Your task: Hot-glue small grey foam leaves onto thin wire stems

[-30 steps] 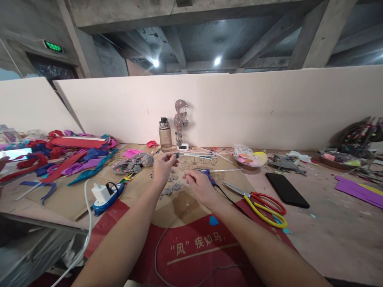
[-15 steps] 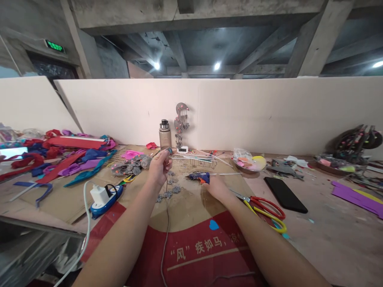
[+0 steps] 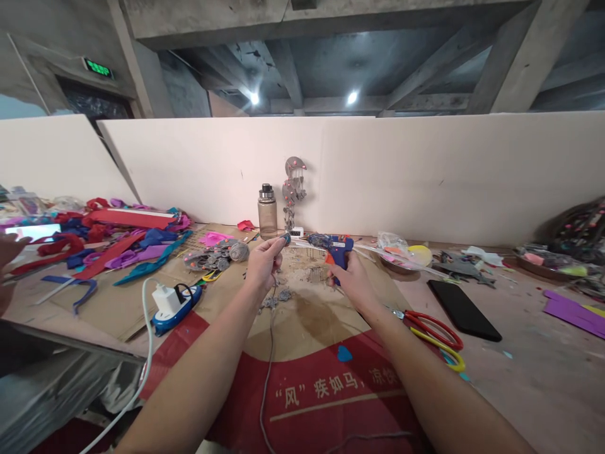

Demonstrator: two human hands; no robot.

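Printed cardboard (image 3: 293, 340) is spread under glue gun (image 3: 344, 247). Scissors (image 3: 433, 317) laid right of gun, nearer. Bottle (image 3: 268, 215) stood left of gun, farther back. Gun itself gripped in right hand (image 3: 348, 280), raised. Gray scraps (image 3: 284, 294) scattered left of gun, nearer. Small gray-blue piece (image 3: 287, 238) pinched by left hand (image 3: 265, 261), left of gun's nozzle.

Pale panels (image 3: 401, 176) stood along the back of the worktable (image 3: 543, 384), two bright lights (image 3: 352, 97) shone among grey concrete beams (image 3: 212, 24), and a green sign (image 3: 98, 68) glowed at left
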